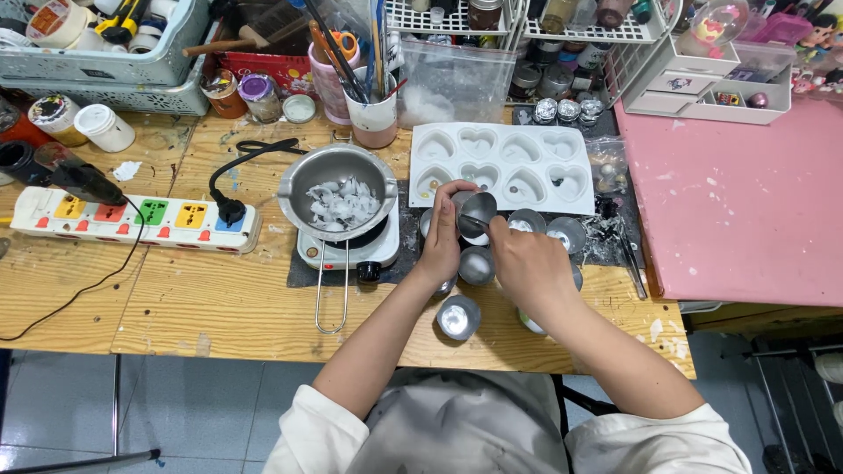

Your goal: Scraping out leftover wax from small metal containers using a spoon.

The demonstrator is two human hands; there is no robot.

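My left hand (443, 235) and my right hand (525, 261) both hold one small silver half-sphere mould (478, 211) above the wooden table, just in front of a white heart-shaped silicone mould tray (502, 167). Several more silver half-sphere moulds (459, 317) lie around my hands on a dark mat. To the left, a metal melting pot (336, 191) with white wax flakes sits on a small white hot plate (348, 250), its wire handle pointing toward me.
A white power strip (132, 219) with coloured sockets lies at the left, with a black plug in it. Cups of tools, jars and baskets line the back. A pink board (738, 202) covers the right side. The table's front edge is near my elbows.
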